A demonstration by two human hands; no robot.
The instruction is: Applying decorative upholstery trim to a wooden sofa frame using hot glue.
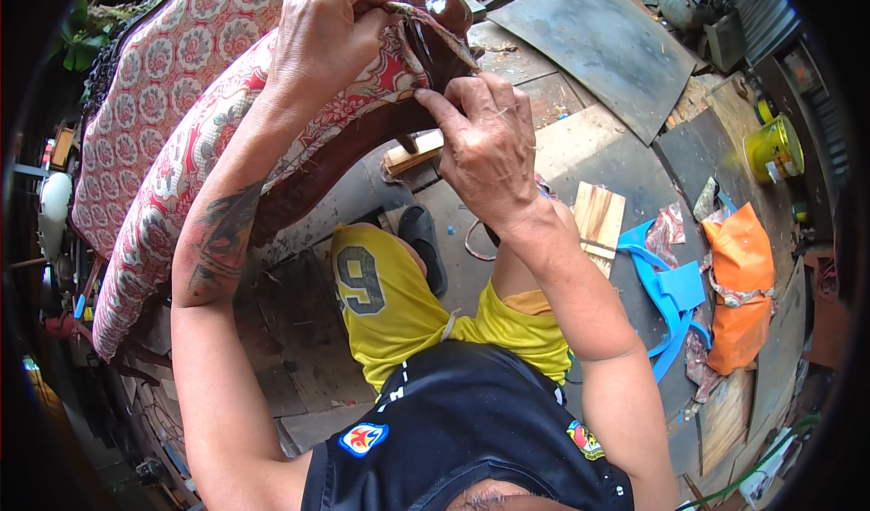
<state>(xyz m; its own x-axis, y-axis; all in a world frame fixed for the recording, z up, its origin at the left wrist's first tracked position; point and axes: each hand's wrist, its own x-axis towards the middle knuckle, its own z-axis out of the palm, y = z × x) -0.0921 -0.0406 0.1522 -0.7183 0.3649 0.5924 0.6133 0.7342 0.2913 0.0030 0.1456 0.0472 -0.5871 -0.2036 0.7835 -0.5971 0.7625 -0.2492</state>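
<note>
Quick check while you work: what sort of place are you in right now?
Most likely an informal upholstery or furniture repair workshop. Both hands, left hand and right hand, work floral fabric onto a dark wooden frame; wood offcuts, sheet boards and a yellow can litter the floor.

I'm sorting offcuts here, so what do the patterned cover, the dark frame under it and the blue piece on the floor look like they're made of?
Cover: woven fabric, matte, with a red-and-cream floral print and soft folds. Frame: probably varnished wood, dark brown with a glossy highlight, though leather is possible. Blue piece: likely plastic or foam sheet, smooth, uniform colour, clean cut edges.
</note>
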